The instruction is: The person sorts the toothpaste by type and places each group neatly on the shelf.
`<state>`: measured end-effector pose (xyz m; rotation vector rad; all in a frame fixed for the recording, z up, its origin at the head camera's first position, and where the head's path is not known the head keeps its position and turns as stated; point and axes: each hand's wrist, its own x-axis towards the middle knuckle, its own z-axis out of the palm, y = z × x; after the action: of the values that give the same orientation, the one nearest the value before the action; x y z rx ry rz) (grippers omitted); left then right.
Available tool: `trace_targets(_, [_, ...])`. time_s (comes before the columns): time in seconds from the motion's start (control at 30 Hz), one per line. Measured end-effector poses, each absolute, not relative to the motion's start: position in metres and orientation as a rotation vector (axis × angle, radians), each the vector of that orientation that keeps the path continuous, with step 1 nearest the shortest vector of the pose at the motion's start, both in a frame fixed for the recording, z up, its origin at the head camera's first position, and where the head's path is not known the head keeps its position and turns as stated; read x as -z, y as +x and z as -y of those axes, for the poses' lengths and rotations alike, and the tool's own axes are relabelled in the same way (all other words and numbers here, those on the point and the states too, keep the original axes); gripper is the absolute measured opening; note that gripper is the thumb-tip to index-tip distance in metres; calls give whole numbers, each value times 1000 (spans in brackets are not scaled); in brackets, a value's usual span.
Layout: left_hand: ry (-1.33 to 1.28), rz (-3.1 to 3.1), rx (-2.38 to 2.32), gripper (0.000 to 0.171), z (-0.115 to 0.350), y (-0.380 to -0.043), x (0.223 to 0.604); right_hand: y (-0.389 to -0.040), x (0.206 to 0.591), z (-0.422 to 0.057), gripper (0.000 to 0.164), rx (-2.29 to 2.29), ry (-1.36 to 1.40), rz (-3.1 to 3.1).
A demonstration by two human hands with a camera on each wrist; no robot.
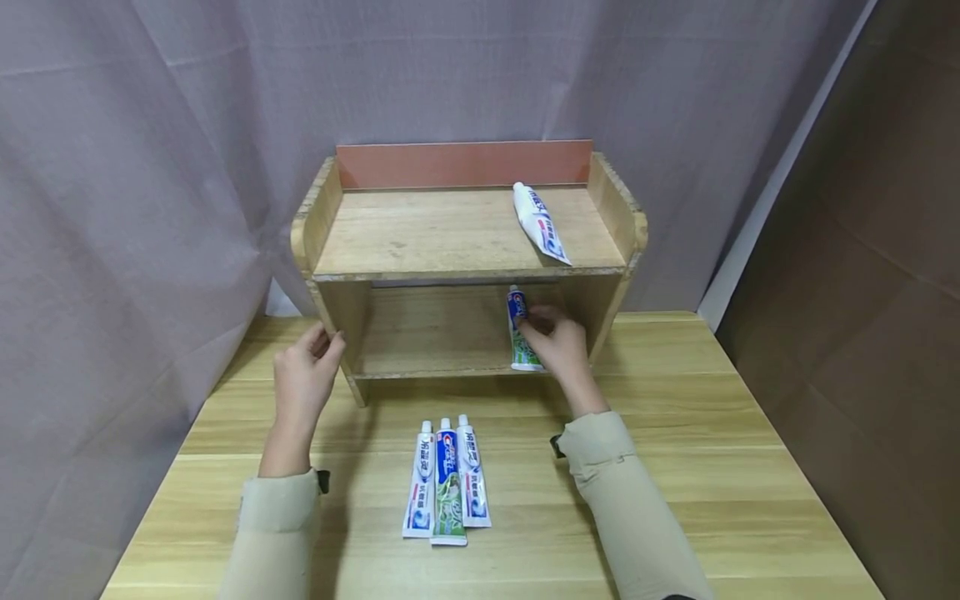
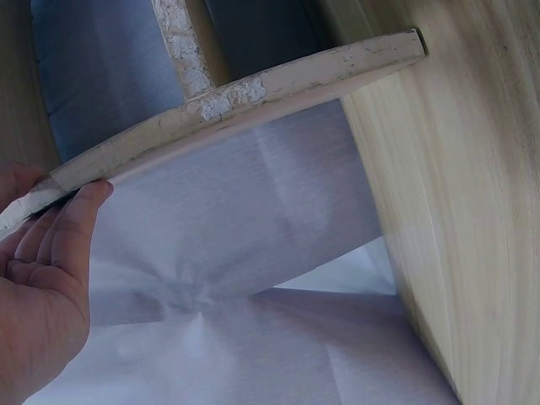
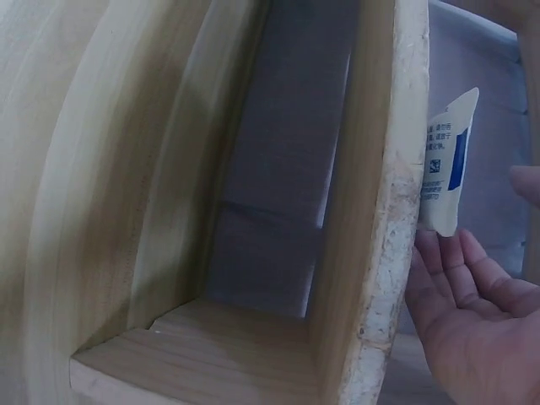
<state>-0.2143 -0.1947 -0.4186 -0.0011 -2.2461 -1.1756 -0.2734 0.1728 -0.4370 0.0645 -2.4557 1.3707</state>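
A blue-and-green toothpaste tube [image 1: 527, 354] lies on the lower shelf, its flat end at the front edge. My right hand [image 1: 558, 342] is at its right side; in the right wrist view, the fingertips [image 3: 451, 240] are right at the tube [image 3: 447, 169], while the thumb stands apart from them. At the left, my left hand [image 1: 303, 371] pinches the worn edge of the shelf's side panel [image 2: 253, 93] between thumb and fingers. The wooden shelf [image 1: 420, 237] bears a white toothpaste tube [image 1: 542, 223] lying slanted on its upper board.
Three toothpaste tubes lie side by side on the table in front of the shelf: a white one [image 1: 420, 487], a blue-and-green one [image 1: 448, 492] and another white one [image 1: 474, 479]. Grey cloth [image 1: 450, 75] hangs behind the shelf, and a brown panel [image 1: 847, 250] stands at the right.
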Motion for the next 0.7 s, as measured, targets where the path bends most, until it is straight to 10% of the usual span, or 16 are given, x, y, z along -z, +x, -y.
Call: trace_targets(0.7, [-1,2251,1172,26,195,-214,418,-267,431,-174,52,-1385,143,2431])
